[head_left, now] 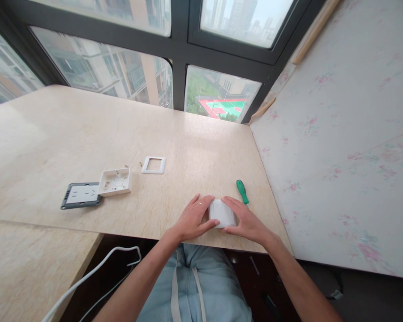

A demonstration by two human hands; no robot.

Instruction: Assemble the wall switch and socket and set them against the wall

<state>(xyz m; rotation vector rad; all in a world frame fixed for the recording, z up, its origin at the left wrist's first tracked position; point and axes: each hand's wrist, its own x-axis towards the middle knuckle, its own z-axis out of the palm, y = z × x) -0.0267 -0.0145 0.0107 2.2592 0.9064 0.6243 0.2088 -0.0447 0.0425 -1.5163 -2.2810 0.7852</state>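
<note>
Near the front edge of the stone counter, a white square wall switch [222, 212] sits between my two hands. My left hand [195, 217] grips its left side, thumb at the near corner. On the opposite side my right hand [243, 219] holds it, fingers along the far edge and thumb at the near one. A green-handled screwdriver [242, 191] lies just beyond my right hand, its shaft mostly hidden. Farther left are a white cover frame [153, 165], an open white back box [115, 181] and a socket panel [82, 195] with a dark grey surround, which touches the box.
Small brass-coloured screws [140, 164] lie by the cover frame. The counter [195, 152] runs to a dark-framed window [179, 85] at the back. A flowered wall [339, 147] bounds the right side. A white cable [97, 266] hangs below the counter at the left.
</note>
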